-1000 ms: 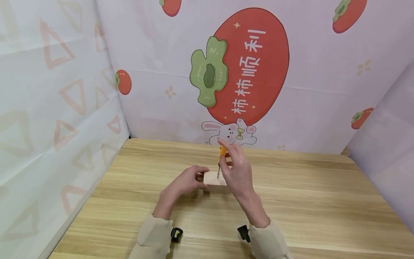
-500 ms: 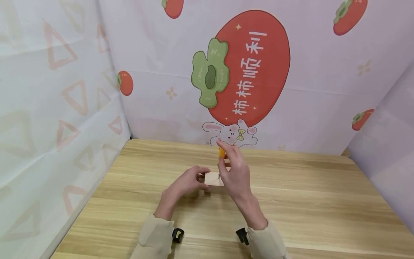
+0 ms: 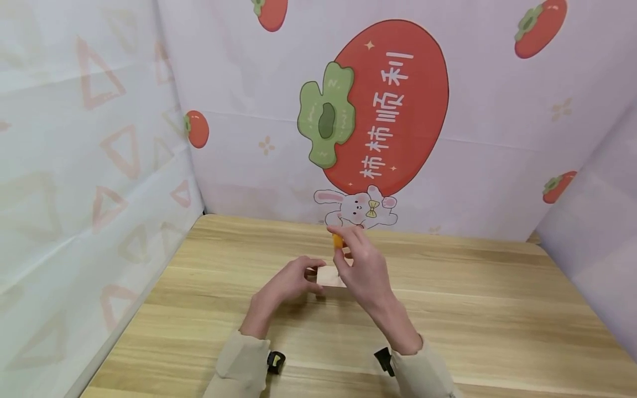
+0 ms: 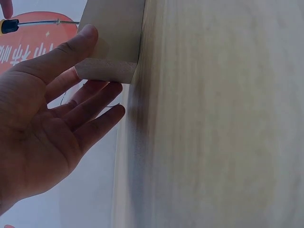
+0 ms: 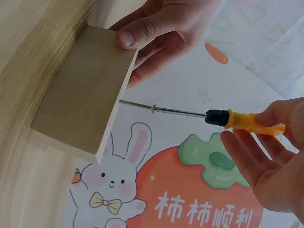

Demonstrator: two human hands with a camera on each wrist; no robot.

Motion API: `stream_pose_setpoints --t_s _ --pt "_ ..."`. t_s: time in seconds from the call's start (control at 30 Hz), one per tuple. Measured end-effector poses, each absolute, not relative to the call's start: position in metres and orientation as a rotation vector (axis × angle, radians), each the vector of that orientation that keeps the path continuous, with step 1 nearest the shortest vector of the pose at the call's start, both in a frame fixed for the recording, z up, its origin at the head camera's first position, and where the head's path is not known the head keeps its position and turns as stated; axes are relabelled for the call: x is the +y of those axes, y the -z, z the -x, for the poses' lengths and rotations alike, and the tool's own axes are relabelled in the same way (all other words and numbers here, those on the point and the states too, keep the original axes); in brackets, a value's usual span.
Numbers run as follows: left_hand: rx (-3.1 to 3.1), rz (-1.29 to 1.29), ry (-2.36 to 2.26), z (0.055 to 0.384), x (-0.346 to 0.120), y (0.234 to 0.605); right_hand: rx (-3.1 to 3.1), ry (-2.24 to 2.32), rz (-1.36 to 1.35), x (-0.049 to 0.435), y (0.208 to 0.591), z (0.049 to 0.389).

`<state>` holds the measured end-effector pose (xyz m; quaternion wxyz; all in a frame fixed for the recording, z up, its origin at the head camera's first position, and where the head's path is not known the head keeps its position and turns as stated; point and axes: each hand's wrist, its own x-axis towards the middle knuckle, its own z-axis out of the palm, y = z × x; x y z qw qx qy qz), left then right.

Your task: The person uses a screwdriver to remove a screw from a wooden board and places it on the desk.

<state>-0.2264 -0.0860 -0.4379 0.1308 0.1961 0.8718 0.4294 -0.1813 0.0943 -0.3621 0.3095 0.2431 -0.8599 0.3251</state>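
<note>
A pale wooden block sits on the table, and a screw stands upright in its top face. My left hand grips the block's left end, thumb on the near side and fingers at the far side. The screwdriver, with a yellow and black handle and a metal shaft, stands tip down on the screw head. My right hand holds its handle between thumb and fingers. In the head view this hand hides the block's right part and most of the shaft.
The wood-grain table stretches out around the block. A printed cloth wall rises behind its back edge, with another cloth on the left side. Black wrist straps show at both sleeves.
My right hand's fingers have shifted on the screwdriver handle, its top now leaning slightly left. My left hand stays on the block. The whole head view has drifted slightly.
</note>
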Motion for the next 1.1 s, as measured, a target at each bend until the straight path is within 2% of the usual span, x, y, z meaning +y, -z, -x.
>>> stream_pose_setpoints --t_s 0.5,1.1 --pt "2.518 -0.563 -1.265 0.228 -0.086 0.438 -2.246 -0.906 -0.788 0.119 0.355 0.178" --pt "2.534 -0.576 -1.269 0.225 -0.087 0.438 -2.303 -0.778 -0.717 0.156 0.373 0.176"
